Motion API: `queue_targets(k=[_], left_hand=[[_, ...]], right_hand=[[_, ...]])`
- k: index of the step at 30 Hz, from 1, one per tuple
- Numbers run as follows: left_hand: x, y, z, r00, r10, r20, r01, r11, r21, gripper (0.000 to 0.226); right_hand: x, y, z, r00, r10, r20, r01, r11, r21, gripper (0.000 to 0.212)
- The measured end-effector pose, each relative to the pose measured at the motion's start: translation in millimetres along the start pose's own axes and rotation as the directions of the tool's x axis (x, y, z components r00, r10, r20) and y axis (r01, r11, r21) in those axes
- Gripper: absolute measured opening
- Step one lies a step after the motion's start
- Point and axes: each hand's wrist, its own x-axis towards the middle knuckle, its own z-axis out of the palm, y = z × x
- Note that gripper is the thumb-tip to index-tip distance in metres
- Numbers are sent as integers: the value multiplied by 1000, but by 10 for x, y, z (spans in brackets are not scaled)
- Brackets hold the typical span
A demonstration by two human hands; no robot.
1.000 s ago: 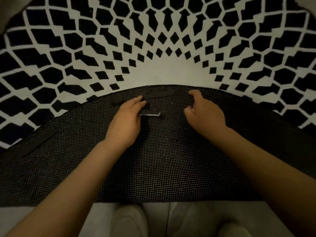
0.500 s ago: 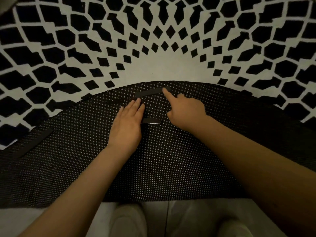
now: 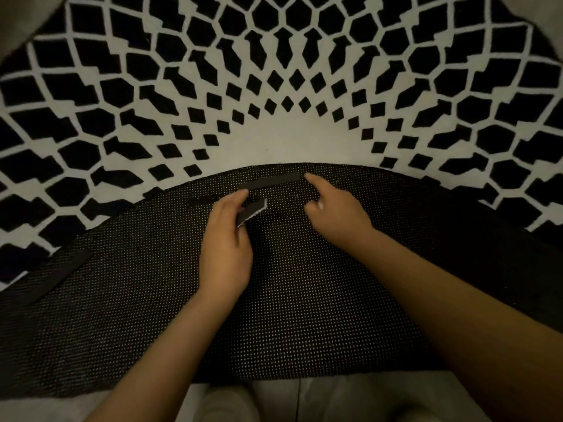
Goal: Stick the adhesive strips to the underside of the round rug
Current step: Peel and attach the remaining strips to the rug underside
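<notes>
Rug (image 3: pixel 274 315) is lying folded back toward the far side, so its dotted black underside is facing up in front of me and giving me a flat face to stick to. Nearest, at the bottom edge, I am seeing pale trouser legs (image 3: pixel 335 400) on a light floor (image 3: pixel 36 412), which suggests kneeling right at the fold.

Going out along the arms, my left hand (image 3: pixel 227 239) is pinching a short dark strip (image 3: pixel 252 211) with a pale edge, tilted up off the backing; I judge this to be the next piece being readied. My right hand (image 3: pixel 332 205) is holding nothing: its forefinger is stretched out and touching the right end of a long strip (image 3: pixel 271 181) near the curved rim, probably pressing it flat so the glue takes. The other fingers are curling loosely.

Another strip (image 3: pixel 65 269) is lying along the rim well off to the left, apparently already stuck.

Beyond the rim, the rug's black-and-white patterned top (image 3: pixel 283 56) is spreading outward. The room is dim, with floor showing at the far corners.
</notes>
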Motion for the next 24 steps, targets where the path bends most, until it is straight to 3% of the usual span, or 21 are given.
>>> queue_targets(k=[2, 4, 7, 9, 10, 16, 24], left_hand=[[-41, 97, 35, 980, -196, -20, 185, 950, -251, 38], [-61, 154, 57, 933, -346, 96, 352, 833, -427, 32], [-120, 226, 63, 859, -414, 301, 502, 564, -656, 17], [-155, 262, 59, 834, -403, 377, 529, 392, -752, 27], [-164, 268, 61, 829, -393, 397, 536, 362, -762, 29], [-251, 273, 98, 815, -328, 478, 579, 518, -630, 27], [-322, 379, 119, 781, -271, 563, 616, 486, -620, 29]], right_hand=[[-207, 185, 106, 991, 88, -96, -63, 969, 239, 52], [-416, 297, 168, 980, 151, -127, -93, 921, 377, 46], [-596, 316, 157, 982, 154, -109, -79, 861, 502, 32], [-614, 253, 80, 987, 127, -95, -54, 833, 551, 24], [-609, 212, 42, 989, 112, -97, -37, 823, 567, 21], [-514, 33, -46, 987, 64, -146, 22, 851, 525, 15], [-517, -57, 6, 977, 2, -215, 80, 924, 373, 13]])
